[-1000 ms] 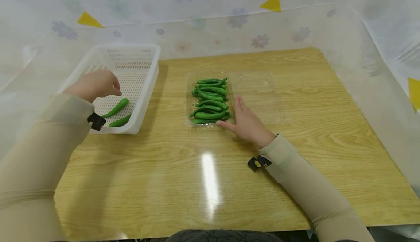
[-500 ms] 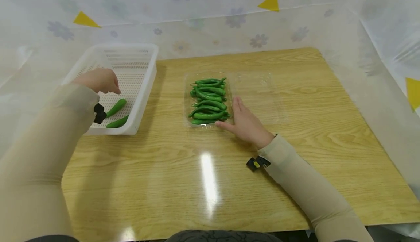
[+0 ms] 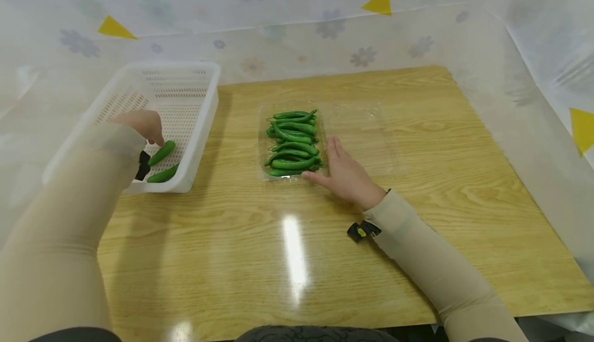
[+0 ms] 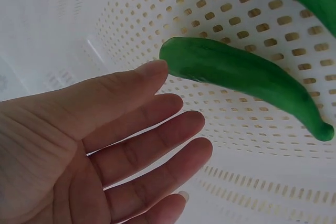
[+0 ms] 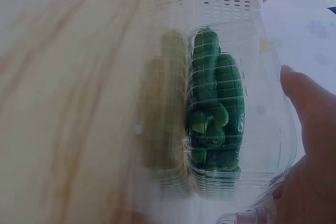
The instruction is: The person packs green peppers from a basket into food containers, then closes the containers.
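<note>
In the head view, my left hand (image 3: 145,124) is down inside the white perforated basket (image 3: 198,128). Two green peppers lie there: one pepper (image 3: 163,152) just below my fingers, another pepper (image 3: 162,174) nearer the front wall. The left wrist view shows the thumb tip at the blunt end of the nearer pepper (image 4: 231,72), with loosely extended fingers; whether the thumb touches it I cannot tell. My right hand (image 3: 345,174) rests against the front right corner of a clear plastic clamshell box (image 5: 265,145), thumb on its rim. Several green peppers (image 3: 292,148) lie in rows inside it.
The box's clear lid (image 3: 364,135) lies folded open on the right. Everything stands on a wood-grain table (image 3: 232,254). Behind it hangs a flower-patterned sheet (image 3: 287,53) with yellow triangles (image 3: 378,2).
My left hand has lowered into the basket, toward the nearer pepper. My right hand has stayed at the box. The view has shifted slightly.
</note>
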